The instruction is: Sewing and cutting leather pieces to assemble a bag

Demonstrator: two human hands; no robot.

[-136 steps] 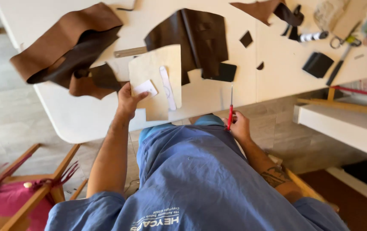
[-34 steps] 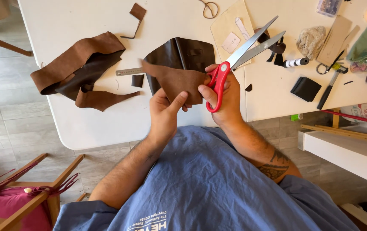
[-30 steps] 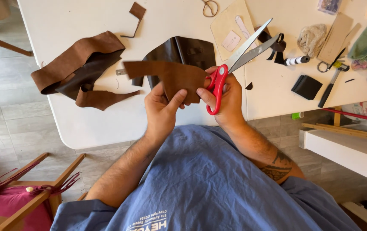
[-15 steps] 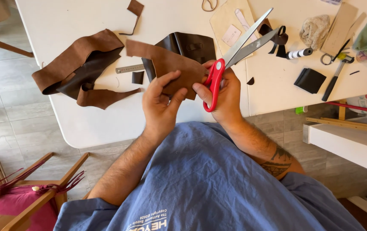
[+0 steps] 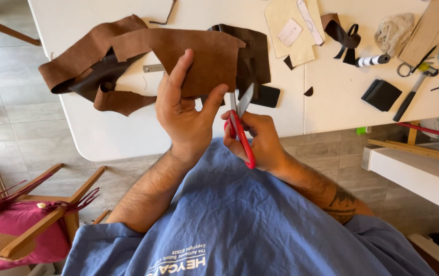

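My left hand (image 5: 183, 110) holds up a flat piece of brown leather (image 5: 194, 56), thumb and fingers pinching its lower edge above the white table (image 5: 127, 138). My right hand (image 5: 260, 140) grips red-handled scissors (image 5: 240, 128) just right of the left hand. The blades point up and are slightly parted at the leather's lower right edge.
On the table lie a long folded brown leather strip (image 5: 86, 66), a dark leather sheet (image 5: 252, 51), cream paper patterns (image 5: 291, 28), a thread spool (image 5: 373, 60), a black wallet-like piece (image 5: 381, 94), small scissors (image 5: 413, 66) and a tool (image 5: 408, 99). A wooden chair with pink fabric (image 5: 30, 225) stands at the lower left.
The leather piece has been turned and lifted flat toward me. The scissors swung from pointing far up-right to upright at the leather's lower edge, close beside the left hand.
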